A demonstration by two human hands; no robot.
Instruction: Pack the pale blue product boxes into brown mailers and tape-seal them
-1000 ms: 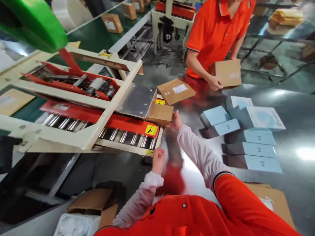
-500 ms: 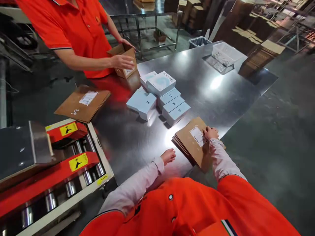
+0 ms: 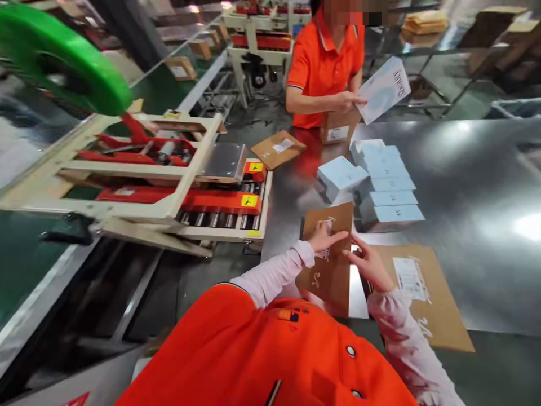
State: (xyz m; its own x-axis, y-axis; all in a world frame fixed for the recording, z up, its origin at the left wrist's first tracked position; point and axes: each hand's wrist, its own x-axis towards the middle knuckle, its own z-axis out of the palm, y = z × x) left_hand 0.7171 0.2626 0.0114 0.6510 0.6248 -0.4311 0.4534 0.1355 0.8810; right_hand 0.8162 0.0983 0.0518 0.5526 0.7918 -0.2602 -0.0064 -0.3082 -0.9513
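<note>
A folded brown carton [image 3: 338, 282] with a white label stands tilted at the table's near edge, between my two hands. My left hand [image 3: 325, 238] lies on its labelled face, fingers over the label. At the carton's right edge, the fingers of my right hand [image 3: 369, 265] grip it. Beside my right forearm lies another flat brown carton [image 3: 442, 299] with a label. Just beyond the held carton, white boxes [image 3: 397, 214] are stacked in a row, with more white boxes [image 3: 340, 172] to their left.
Across the metal table [image 3: 473, 225], a person in orange holds a white box [image 3: 384, 90] over an open carton [image 3: 336, 127]. A flat carton [image 3: 279, 148] lies at the table's left corner. A roller conveyor [image 3: 220, 217] adjoins the left side.
The view has turned left. One carton has come off the pile and is now between my hands. The other person has lifted a white box from the stack.
</note>
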